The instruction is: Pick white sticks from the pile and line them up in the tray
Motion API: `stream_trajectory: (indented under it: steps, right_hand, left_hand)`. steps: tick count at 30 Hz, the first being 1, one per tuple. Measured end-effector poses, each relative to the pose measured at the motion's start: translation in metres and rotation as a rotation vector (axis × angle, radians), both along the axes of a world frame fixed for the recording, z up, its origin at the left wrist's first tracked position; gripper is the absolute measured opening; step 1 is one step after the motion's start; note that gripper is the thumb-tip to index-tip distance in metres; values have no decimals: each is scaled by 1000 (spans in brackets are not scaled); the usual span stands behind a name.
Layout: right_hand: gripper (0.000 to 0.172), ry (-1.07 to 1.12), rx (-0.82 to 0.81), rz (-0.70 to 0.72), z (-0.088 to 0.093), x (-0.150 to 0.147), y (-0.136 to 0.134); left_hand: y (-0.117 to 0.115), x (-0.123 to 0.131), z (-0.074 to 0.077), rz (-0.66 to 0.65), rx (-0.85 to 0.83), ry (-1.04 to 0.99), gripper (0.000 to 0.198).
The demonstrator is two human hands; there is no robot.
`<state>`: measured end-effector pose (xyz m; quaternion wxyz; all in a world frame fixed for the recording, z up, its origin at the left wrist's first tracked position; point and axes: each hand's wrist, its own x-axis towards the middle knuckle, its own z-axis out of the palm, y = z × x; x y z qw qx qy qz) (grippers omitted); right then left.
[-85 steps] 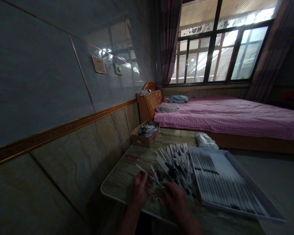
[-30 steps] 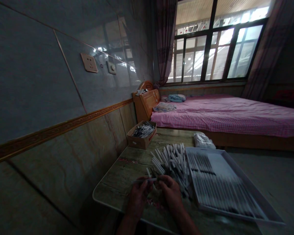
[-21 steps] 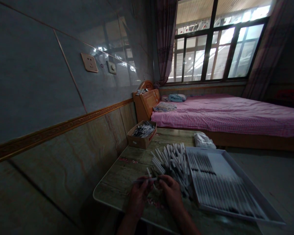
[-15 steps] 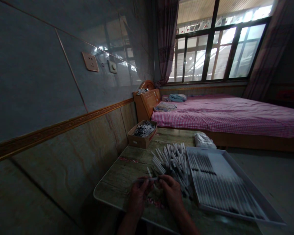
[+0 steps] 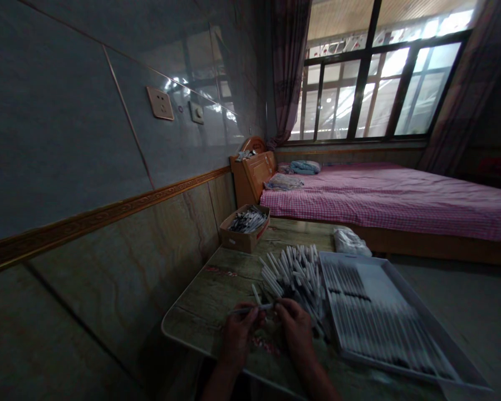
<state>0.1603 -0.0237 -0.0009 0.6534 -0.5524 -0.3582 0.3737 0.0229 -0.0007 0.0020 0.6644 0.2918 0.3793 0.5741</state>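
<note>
White plastic stick [image 5: 250,307] sits pinched in the curled fingers of the left hand [image 5: 237,338] and right hand [image 5: 296,328], above a wood-print table [image 5: 200,314], just beside a heaped pile of sticks [image 5: 292,281] and a white tray [image 5: 426,320] of aligned ones.

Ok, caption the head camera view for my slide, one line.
Left hand, right hand hold a white tube beside a loose pile of tubes and a filled tray.

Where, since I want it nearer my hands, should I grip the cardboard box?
Probably the top edge of the near wall of the cardboard box, coming from your side with your fingers hooked over the open rim. The tiled wall hems in its left side, and the low, open shape leaves that near edge easiest to reach.
</note>
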Motion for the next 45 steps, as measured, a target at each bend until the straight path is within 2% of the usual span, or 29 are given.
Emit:
stream_trajectory:
  steps: [5, 14, 22, 28, 35, 40, 45]
  right_hand:
    - [36, -85, -12, 47, 1, 0, -2]
    - [28, -191, 39, 51, -4, 0, -3]
    - [22, -489, 135, 25, -13, 0, -9]
    - [20, -564, 162, 39, -10, -3, -11]
    - [35, -775, 137, 44, -17, -1, -11]
    - [38, -686, 71, 67, -14, -3, -11]
    - [30, -656, 82, 31, -16, -5, -10]
  left_hand:
    - [1, 0, -3, 47, -20, -32, 44]
    - [1, 0, -4, 36, 16, 15, 41]
    - [-2, 3, -4, 83, 22, 33, 42]
    - [0, 1, -9, 92, 52, 64, 40]
    - [-1, -2, -10, 20, 49, 69, 43]
    - [-1, -3, -12, 29, 53, 73, 41]
    - [-1, -2, -10, 22, 72, 105, 41]
